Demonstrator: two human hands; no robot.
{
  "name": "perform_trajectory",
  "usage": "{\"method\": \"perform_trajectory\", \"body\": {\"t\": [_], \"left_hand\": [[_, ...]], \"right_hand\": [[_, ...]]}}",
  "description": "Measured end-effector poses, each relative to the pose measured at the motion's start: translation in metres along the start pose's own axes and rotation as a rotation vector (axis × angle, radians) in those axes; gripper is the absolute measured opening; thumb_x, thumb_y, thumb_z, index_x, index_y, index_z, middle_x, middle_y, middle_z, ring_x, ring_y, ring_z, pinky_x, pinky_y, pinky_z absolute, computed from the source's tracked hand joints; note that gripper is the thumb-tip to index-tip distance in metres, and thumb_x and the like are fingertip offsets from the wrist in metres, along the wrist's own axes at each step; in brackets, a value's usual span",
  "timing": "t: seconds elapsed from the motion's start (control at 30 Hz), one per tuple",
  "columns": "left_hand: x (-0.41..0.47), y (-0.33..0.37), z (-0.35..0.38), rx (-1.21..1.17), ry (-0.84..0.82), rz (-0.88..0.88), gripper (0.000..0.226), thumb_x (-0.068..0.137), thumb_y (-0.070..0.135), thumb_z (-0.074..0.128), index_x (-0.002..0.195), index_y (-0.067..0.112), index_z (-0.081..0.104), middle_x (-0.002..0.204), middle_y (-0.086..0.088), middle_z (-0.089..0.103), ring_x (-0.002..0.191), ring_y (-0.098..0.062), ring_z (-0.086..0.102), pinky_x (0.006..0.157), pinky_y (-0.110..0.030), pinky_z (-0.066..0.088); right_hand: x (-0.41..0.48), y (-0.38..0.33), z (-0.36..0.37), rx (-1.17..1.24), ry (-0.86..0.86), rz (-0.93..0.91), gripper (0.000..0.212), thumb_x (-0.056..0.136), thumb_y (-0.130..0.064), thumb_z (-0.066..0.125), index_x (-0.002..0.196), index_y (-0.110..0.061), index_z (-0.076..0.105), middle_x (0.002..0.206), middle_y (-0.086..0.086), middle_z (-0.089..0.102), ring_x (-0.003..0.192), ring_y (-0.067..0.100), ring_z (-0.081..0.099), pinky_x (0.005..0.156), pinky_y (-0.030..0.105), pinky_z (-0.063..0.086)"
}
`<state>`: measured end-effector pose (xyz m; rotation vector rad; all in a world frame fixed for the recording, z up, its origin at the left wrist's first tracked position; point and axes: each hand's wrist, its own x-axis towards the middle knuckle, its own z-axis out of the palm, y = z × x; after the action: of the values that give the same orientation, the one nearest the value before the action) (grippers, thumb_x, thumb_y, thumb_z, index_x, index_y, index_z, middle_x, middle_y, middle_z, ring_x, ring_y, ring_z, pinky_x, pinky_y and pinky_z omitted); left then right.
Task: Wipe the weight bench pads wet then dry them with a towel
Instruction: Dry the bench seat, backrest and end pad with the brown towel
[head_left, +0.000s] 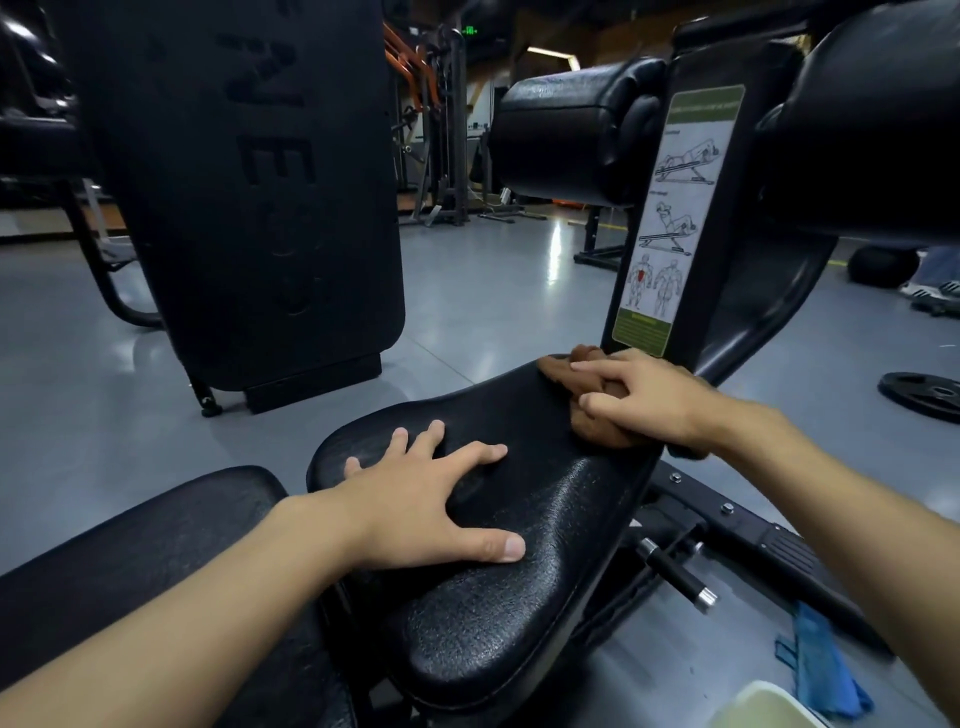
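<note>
The left hand (415, 506) is laid flat, fingers splayed open, on the black seat pad (519, 597). At two o'clock, a brown cloth (597, 410) is pressed onto the pad's far edge by the right hand (644, 400), fingers curled over it.

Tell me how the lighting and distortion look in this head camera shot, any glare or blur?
Head view: dim gym, upper corners nearly black; ceiling light glares off the grey floor; wide-angle bending curves the frame edges; the seat pad texture is sharp, the brown cloth under the right hand slightly soft; left hand crisp.
</note>
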<state>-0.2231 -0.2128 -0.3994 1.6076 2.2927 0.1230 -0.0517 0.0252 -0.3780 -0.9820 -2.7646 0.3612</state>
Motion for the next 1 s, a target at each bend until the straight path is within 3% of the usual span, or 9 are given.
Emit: {"method": "perform_trajectory", "body": {"t": [0.13,0.27,0.47,0.53,0.63,0.73,0.83,0.9,1.0], "left_hand": [[0.001,0.0,0.003,0.0,0.025,0.006,0.096,0.058,0.095,0.052,0.138,0.072,0.003,0.166,0.003,-0.011,0.152,-0.031,-0.015,0.114,-0.071,0.001],[0.003,0.0,0.005,0.01,0.022,0.009,0.097,0.058,0.095,0.051,0.139,0.071,0.002,0.166,0.002,-0.013,0.151,-0.033,-0.016,0.114,-0.072,0.0],[0.007,0.0,0.001,-0.024,-0.017,0.023,0.095,0.061,0.091,0.057,0.138,0.07,0.006,0.166,0.0,-0.013,0.15,-0.036,-0.019,0.112,-0.074,-0.002],[0.009,-0.001,0.001,-0.026,-0.016,0.023,0.095,0.06,0.091,0.057,0.137,0.071,0.006,0.166,0.0,-0.013,0.15,-0.035,-0.02,0.112,-0.074,-0.002],[0.011,-0.001,0.002,-0.021,-0.012,0.022,0.094,0.059,0.092,0.057,0.136,0.072,0.006,0.166,0.0,-0.013,0.15,-0.035,-0.02,0.111,-0.075,-0.002],[0.009,-0.001,0.002,-0.033,-0.013,0.015,0.092,0.059,0.092,0.057,0.133,0.074,0.006,0.166,0.002,-0.014,0.15,-0.034,-0.019,0.111,-0.075,-0.002],[0.008,-0.002,0.001,-0.037,-0.014,0.013,0.092,0.058,0.093,0.057,0.132,0.076,0.005,0.166,0.004,-0.014,0.151,-0.032,-0.02,0.112,-0.074,-0.002],[0.007,-0.002,0.001,-0.038,-0.011,0.009,0.092,0.057,0.094,0.056,0.132,0.076,0.005,0.166,0.005,-0.014,0.151,-0.031,-0.019,0.112,-0.074,-0.002],[0.007,-0.003,0.001,-0.031,0.001,0.006,0.092,0.056,0.095,0.055,0.132,0.077,0.005,0.166,0.005,-0.012,0.151,-0.031,-0.018,0.112,-0.074,-0.001]], "right_hand": [[-0.032,0.018,0.018,0.175,0.074,-0.031,0.079,0.067,-0.074,0.039,0.142,-0.051,0.042,0.149,-0.008,0.033,0.138,0.016,0.036,0.116,0.039,0.032],[-0.011,0.009,0.015,0.114,0.073,-0.034,0.077,0.066,-0.079,0.045,0.139,-0.053,0.045,0.15,-0.011,0.033,0.137,0.017,0.036,0.115,0.045,0.032],[0.037,-0.011,-0.009,-0.043,-0.132,-0.05,0.067,0.079,-0.072,0.057,0.141,-0.055,0.039,0.139,-0.013,0.042,0.128,0.016,0.044,0.11,0.044,0.034],[0.056,-0.02,-0.011,-0.038,-0.19,-0.089,0.061,0.083,-0.068,0.059,0.14,-0.049,0.045,0.128,-0.016,0.051,0.12,0.013,0.05,0.103,0.038,0.039],[0.08,-0.034,-0.007,-0.018,-0.227,-0.096,0.036,0.089,-0.06,0.06,0.122,-0.045,0.059,0.106,-0.023,0.061,0.107,0.01,0.057,0.086,0.029,0.039],[0.089,-0.038,-0.004,-0.026,-0.222,-0.073,0.028,0.088,-0.062,0.059,0.11,-0.045,0.062,0.105,-0.016,0.064,0.106,0.013,0.059,0.085,0.031,0.039],[0.076,-0.031,-0.004,-0.113,-0.171,-0.062,0.047,0.079,-0.082,0.045,0.108,-0.046,0.057,0.115,-0.014,0.062,0.11,0.017,0.057,0.09,0.037,0.042],[0.062,-0.025,-0.004,-0.157,-0.117,-0.044,0.066,0.074,-0.089,0.035,0.119,-0.046,0.057,0.118,-0.01,0.061,0.112,0.021,0.057,0.095,0.043,0.045],[0.042,-0.017,-0.003,-0.153,-0.083,-0.032,0.063,0.079,-0.085,0.033,0.129,-0.052,0.051,0.122,-0.006,0.056,0.116,0.023,0.054,0.096,0.047,0.045]]}}
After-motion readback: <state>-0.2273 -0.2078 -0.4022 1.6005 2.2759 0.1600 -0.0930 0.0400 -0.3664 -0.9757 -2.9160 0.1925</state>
